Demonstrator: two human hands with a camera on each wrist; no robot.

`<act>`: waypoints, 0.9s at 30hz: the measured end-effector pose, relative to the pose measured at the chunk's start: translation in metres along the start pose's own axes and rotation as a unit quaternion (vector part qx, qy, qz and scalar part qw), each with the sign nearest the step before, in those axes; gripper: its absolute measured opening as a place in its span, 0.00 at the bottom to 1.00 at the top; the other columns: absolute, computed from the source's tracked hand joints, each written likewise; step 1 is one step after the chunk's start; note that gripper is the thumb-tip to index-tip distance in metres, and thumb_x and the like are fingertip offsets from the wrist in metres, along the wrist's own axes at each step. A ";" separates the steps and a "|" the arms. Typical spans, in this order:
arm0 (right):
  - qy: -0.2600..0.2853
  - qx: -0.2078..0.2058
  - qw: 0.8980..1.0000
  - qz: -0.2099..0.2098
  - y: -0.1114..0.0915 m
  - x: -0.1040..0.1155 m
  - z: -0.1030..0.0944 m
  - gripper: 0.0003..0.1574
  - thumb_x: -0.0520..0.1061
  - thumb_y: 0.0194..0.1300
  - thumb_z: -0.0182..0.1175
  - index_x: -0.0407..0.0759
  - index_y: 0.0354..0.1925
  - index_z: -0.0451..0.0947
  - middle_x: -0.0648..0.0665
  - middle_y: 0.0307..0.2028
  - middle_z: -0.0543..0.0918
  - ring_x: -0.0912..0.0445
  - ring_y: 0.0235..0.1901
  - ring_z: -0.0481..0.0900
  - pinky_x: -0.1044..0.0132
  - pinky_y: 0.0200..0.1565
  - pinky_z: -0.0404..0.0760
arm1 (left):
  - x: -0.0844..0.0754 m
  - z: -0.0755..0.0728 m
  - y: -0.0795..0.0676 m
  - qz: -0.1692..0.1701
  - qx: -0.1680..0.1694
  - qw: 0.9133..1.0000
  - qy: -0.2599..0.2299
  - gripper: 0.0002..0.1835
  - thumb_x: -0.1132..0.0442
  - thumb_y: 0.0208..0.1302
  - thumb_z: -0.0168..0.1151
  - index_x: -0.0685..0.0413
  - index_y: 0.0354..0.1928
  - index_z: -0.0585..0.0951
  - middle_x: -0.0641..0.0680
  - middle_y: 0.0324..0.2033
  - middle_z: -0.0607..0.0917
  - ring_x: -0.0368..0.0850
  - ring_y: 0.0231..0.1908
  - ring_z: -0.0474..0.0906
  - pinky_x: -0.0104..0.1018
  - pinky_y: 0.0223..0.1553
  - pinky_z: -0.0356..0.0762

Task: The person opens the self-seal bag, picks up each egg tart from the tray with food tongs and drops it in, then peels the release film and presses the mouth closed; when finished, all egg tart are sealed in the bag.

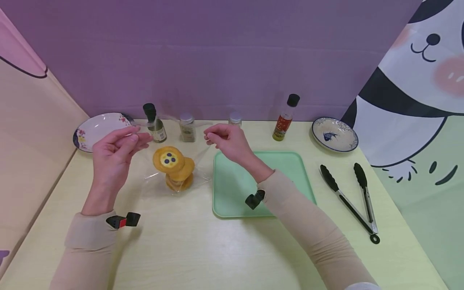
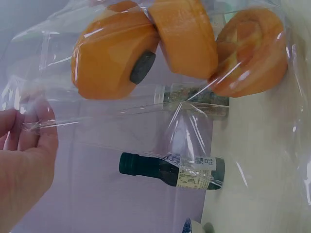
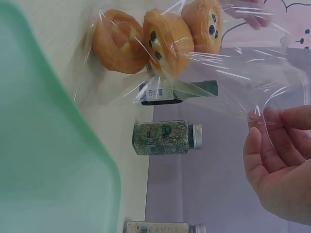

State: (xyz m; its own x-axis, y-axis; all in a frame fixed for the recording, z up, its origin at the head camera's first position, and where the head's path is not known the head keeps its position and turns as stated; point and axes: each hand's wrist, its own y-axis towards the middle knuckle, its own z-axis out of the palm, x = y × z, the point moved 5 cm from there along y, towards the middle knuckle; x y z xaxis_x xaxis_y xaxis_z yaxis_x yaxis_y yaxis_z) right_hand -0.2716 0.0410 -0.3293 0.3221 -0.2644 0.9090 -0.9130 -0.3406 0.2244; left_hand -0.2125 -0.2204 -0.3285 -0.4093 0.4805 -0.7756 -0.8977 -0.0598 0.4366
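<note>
A clear plastic bag (image 3: 233,73) hangs between my two hands, with round golden pastries (image 1: 168,159) gathered low inside it. At least one pastry has a yellow middle dotted with dark berries. My left hand (image 1: 114,155) pinches the bag's upper left edge between thumb and fingers. On the opposite side, my right hand (image 1: 232,143) holds the upper right edge the same way. Both wrist views show the film stretched from the fingertips down to the pastries. Whether the pastries touch the table is hard to tell.
A green tray (image 1: 261,213) lies right of the bag. Along the back stand a dark green bottle (image 1: 157,129), two spice jars (image 1: 187,131) and a red-labelled bottle (image 1: 282,125). An oval plate (image 1: 101,125) is at left, a small dish (image 1: 344,139) and tongs (image 1: 353,209) at right.
</note>
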 end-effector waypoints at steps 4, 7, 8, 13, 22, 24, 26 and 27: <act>-0.001 0.002 1.000 0.011 0.002 -0.002 -0.001 0.10 0.41 0.64 0.59 0.41 0.43 0.82 0.44 0.36 0.85 0.56 0.34 0.84 0.65 0.34 0.82 | 0.001 0.003 0.003 0.005 0.016 0.999 0.031 0.18 0.78 0.63 0.53 0.81 0.54 0.70 0.63 0.40 0.86 0.52 0.41 0.84 0.41 0.49 0.78; -0.005 0.004 1.000 0.015 0.004 -0.003 -0.002 0.11 0.41 0.63 0.60 0.41 0.45 0.82 0.44 0.37 0.85 0.56 0.34 0.83 0.65 0.34 0.82 | 0.002 0.006 0.004 0.003 0.034 0.999 0.038 0.18 0.78 0.63 0.52 0.82 0.54 0.70 0.62 0.40 0.86 0.51 0.42 0.84 0.41 0.49 0.77; -0.010 0.004 1.000 0.016 0.004 -0.004 -0.003 0.12 0.41 0.63 0.61 0.42 0.46 0.81 0.44 0.37 0.85 0.56 0.34 0.83 0.65 0.35 0.82 | 0.003 0.006 0.005 0.000 0.040 0.999 0.034 0.17 0.78 0.63 0.52 0.82 0.53 0.70 0.63 0.40 0.85 0.52 0.42 0.84 0.42 0.50 0.77; -0.094 -0.032 0.994 -0.045 0.005 0.006 -0.009 0.21 0.43 0.62 0.61 0.44 0.55 0.75 0.46 0.45 0.84 0.57 0.42 0.81 0.68 0.40 0.80 | 0.008 0.011 0.006 -0.013 0.053 0.998 0.008 0.17 0.79 0.63 0.52 0.82 0.54 0.70 0.63 0.41 0.85 0.52 0.42 0.84 0.42 0.50 0.76; -0.271 -0.131 0.878 -0.373 -0.016 0.078 0.020 0.07 0.40 0.60 0.63 0.39 0.37 0.84 0.46 0.35 0.83 0.56 0.40 0.78 0.74 0.47 0.76 | 0.007 0.016 0.007 -0.017 0.051 0.999 0.007 0.17 0.79 0.62 0.52 0.80 0.53 0.72 0.63 0.39 0.86 0.52 0.41 0.84 0.42 0.48 0.77; -0.306 -0.091 0.864 -0.389 -0.016 0.087 0.037 0.08 0.42 0.62 0.62 0.40 0.37 0.85 0.47 0.35 0.83 0.57 0.39 0.77 0.77 0.47 0.75 | 0.007 0.018 0.007 -0.013 0.053 0.998 0.008 0.17 0.79 0.62 0.52 0.80 0.53 0.72 0.63 0.39 0.86 0.52 0.40 0.85 0.42 0.47 0.77; -0.338 -0.053 0.858 -0.382 -0.013 0.091 0.052 0.11 0.45 0.64 0.61 0.42 0.42 0.85 0.48 0.38 0.83 0.58 0.42 0.77 0.80 0.49 0.73 | 0.006 0.020 0.006 -0.010 0.056 0.998 0.015 0.17 0.79 0.62 0.52 0.81 0.53 0.71 0.63 0.39 0.86 0.52 0.40 0.85 0.42 0.47 0.77; -0.349 -0.039 0.858 -0.374 -0.010 0.091 0.058 0.13 0.46 0.64 0.60 0.43 0.44 0.84 0.48 0.39 0.83 0.59 0.43 0.76 0.81 0.50 0.73 | 0.006 0.021 0.006 -0.008 0.056 0.998 0.025 0.17 0.79 0.62 0.52 0.81 0.53 0.72 0.63 0.39 0.86 0.52 0.40 0.85 0.42 0.46 0.78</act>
State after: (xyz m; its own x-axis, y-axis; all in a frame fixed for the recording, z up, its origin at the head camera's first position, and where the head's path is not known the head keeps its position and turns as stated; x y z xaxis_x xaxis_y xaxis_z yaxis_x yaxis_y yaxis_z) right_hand -0.2185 -0.0319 -0.2688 0.8726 -0.4827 0.0748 -0.3900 -0.5964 0.7016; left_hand -0.2167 -0.1999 -0.3212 -0.4046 0.4357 -0.8040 -0.8819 0.0467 0.4691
